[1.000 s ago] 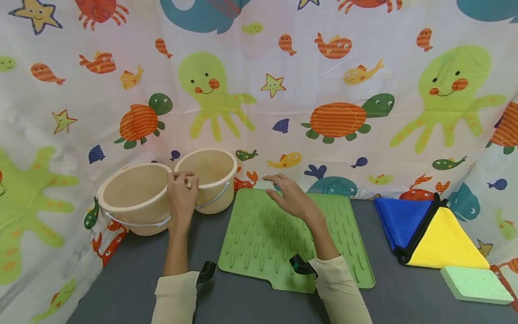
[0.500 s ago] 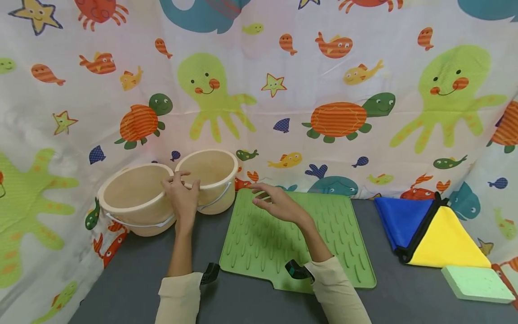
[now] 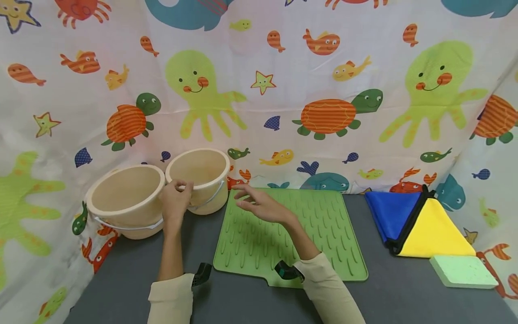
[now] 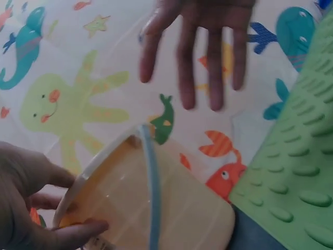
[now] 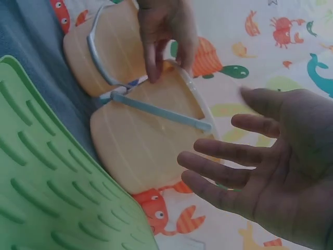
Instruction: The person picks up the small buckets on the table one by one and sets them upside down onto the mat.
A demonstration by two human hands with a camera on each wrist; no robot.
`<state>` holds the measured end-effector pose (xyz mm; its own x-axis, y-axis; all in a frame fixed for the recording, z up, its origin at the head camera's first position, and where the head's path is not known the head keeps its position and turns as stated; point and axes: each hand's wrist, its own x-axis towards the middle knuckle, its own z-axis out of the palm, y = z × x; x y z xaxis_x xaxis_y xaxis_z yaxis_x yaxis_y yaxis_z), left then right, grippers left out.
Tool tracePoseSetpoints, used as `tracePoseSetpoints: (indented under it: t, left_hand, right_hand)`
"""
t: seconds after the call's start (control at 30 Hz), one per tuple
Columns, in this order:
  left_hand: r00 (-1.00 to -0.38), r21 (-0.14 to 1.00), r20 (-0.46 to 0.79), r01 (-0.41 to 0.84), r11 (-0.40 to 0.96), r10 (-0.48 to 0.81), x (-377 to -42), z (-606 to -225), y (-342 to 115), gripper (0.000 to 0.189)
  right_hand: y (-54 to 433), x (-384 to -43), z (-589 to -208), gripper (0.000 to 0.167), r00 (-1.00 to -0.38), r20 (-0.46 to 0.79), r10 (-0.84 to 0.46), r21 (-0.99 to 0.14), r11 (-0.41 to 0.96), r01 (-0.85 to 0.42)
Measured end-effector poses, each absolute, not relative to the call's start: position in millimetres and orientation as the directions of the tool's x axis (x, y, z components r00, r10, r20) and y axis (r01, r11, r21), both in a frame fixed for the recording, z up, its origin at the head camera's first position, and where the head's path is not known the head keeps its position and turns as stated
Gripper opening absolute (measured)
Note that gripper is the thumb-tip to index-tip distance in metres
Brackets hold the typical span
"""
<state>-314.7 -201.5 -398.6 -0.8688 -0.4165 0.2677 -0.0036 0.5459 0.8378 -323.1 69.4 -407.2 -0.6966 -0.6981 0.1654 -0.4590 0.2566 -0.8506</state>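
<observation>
My left hand (image 3: 174, 202) is at the left side of the smaller cream bucket (image 3: 214, 203). Its thumb and fingers pinch the bucket's rim in the left wrist view. The grey-blue handle (image 4: 152, 182) of this bucket hangs down its outer wall. Just to the right, my right hand (image 3: 261, 204) hovers over the back of the green ridged mat (image 3: 283, 252). In the right wrist view, its fingers (image 5: 223, 169) spread close to the bucket and hold nothing. A larger cream bucket (image 3: 137, 227) stands immediately left of my left hand.
A folded blue and yellow cloth (image 3: 435, 229) with black edging lies at the right, with a pale green sponge (image 3: 463, 271) in front of it. Behind everything hangs a white curtain (image 3: 251, 130) printed with sea animals. The tabletop (image 3: 234, 301) is dark grey.
My right hand has moved left towards the smaller bucket. The left hand has settled on that bucket's rim. The head view has turned slightly to the right.
</observation>
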Motion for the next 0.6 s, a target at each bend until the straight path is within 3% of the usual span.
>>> tracePoseSetpoints:
  t: [0.23, 0.33, 0.47, 0.6]
  left_hand:
    - [-0.948, 0.936, 0.134, 0.026, 0.352, -0.287, -304.2, -383.1, -202.1, 0.027]
    - [-0.956, 0.938, 0.158, 0.067, 0.341, -0.246, -297.5, -372.1, -196.4, 0.028]
    - [-0.954, 0.934, 0.224, 0.152, 0.324, -0.198, -287.1, -357.2, -186.3, 0.028]
    - [-0.947, 0.915, 0.294, 0.24, 0.323, -0.128, -278.5, -347.1, -174.6, 0.025]
  right_hand:
    - [55.1, -321.5, -413.0, 0.062, -0.722, 0.141, -0.678, -0.937, 0.145, -0.319]
    - [47.5, -318.8, -412.2, 0.069, -0.783, 0.137, -0.606, -0.979, 0.037, -0.2]
    - [39.9, -314.7, -406.2, 0.084, -0.882, 0.134, -0.452, -0.977, -0.208, -0.042]
    - [42.7, -313.0, -399.6, 0.09, -0.895, 0.149, -0.421, -0.935, -0.355, 0.012]
